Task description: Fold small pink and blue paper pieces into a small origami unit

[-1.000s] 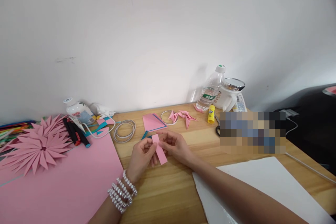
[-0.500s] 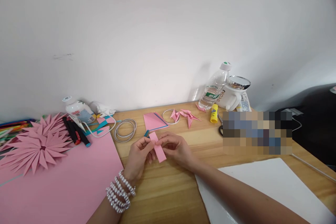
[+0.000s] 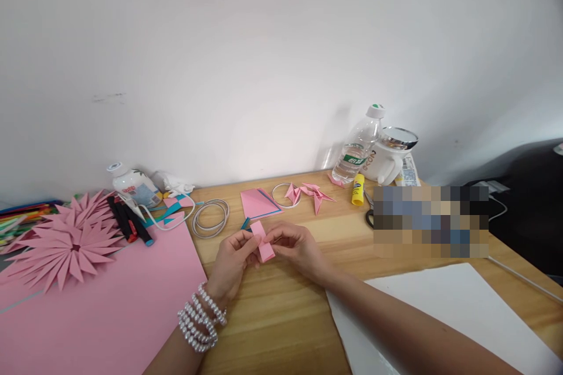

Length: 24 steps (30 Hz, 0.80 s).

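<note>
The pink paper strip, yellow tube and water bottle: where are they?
Pink paper strip (image 3: 266,252), head view: lower end.
Yellow tube (image 3: 358,190), head view: middle.
Water bottle (image 3: 353,159), head view: green label.

Your narrow folded paper strip (image 3: 266,250) is plain pink, and your strands of round beads (image 3: 190,328) shine pearly silver-lilac. Under them you have a honey-brown wooden surface (image 3: 281,328) with streaky grain. Along its back edge, your flat pink paper piece (image 3: 256,201) shows a teal-blue border, your cylindrical glue stick (image 3: 358,190) is yellow, and your clear plastic bottle (image 3: 352,167) carries a green label and white cap. The handled white mug (image 3: 384,166) bears lettering that looks dark, perhaps brown.
</note>
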Motion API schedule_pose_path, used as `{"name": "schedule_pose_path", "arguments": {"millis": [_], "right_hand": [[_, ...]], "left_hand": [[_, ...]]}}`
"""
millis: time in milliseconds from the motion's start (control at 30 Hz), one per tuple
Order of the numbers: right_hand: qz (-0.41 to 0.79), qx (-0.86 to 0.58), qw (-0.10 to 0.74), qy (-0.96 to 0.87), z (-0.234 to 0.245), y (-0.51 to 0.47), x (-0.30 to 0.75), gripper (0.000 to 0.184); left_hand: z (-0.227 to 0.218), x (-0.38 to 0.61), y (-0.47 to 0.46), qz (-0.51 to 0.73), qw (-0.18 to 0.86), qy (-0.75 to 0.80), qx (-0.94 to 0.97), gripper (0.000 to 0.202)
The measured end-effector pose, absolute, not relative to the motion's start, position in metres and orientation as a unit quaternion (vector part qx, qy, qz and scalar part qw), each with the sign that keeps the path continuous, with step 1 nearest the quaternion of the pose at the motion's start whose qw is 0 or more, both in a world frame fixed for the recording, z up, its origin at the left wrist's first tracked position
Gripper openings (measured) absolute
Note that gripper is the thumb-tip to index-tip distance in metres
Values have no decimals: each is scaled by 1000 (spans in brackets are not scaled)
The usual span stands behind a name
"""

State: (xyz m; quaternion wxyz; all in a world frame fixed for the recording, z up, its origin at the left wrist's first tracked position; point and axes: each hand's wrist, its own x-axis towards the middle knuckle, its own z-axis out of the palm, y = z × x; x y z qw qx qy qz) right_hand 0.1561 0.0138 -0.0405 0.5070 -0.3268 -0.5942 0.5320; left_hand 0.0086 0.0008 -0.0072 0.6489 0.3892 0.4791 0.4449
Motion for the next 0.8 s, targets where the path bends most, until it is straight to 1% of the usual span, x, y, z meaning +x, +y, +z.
{"name": "schedule_pose_path", "arguments": {"millis": [167,267,433,667,733,800], "right_hand": [[540,-320,501,-596,-39,14,156,11],[547,-339,496,-583,-37,13,156,15],[595,-337,493,-538,-35,13,156,19],[606,-355,478,-528,-36,16,157,24],[606,-365,471,-528,-36,16,156,26],[605,-372,466,-528,-35,15,156,26]], "left_hand": [[-8,8,0,440,650,478,393,22],[-10,9,0,435,621,487,434,23],[-12,11,-2,431,570,492,498,23],[-14,11,0,419,563,497,510,25],[-12,10,0,421,543,505,521,26],[-9,8,1,432,501,524,536,30]]}}
